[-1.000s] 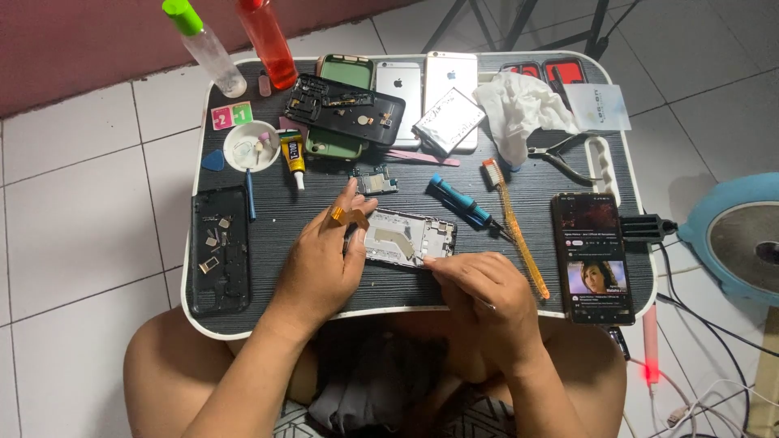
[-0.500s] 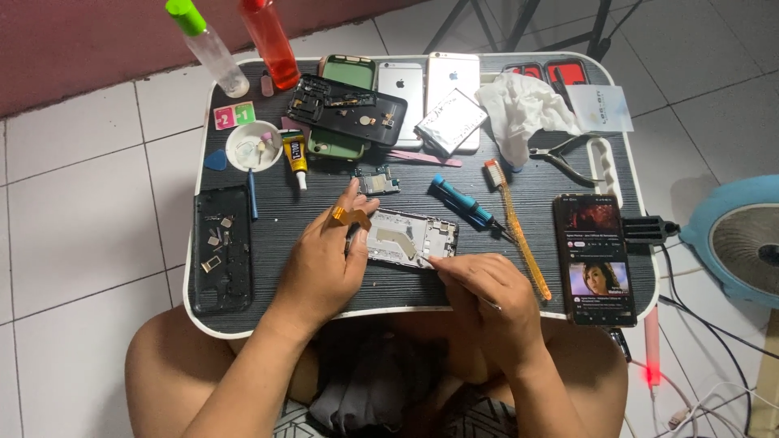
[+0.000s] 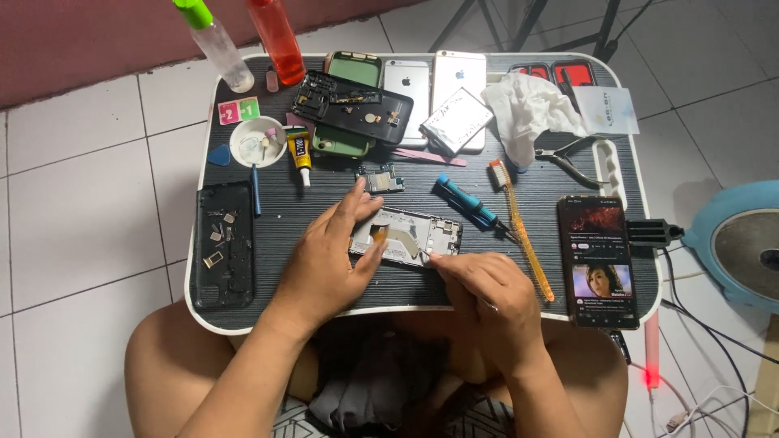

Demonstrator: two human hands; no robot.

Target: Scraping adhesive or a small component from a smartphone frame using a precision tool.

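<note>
Left hand (image 3: 324, 255) laid flat, fingers spread, pinning the opened phone frame (image 3: 406, 237) at mid desk (image 3: 284, 212). Right hand (image 3: 487, 292) pinched around thin tweezers (image 3: 426, 256), tip touching the frame's lower edge. Nearby: blue screwdriver (image 3: 466, 203), lit phone (image 3: 598, 259).

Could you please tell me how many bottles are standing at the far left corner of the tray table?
2: a clear spray bottle with a green cap at the far left, and a red bottle just right of it. Both are cut off by the top edge.
</note>
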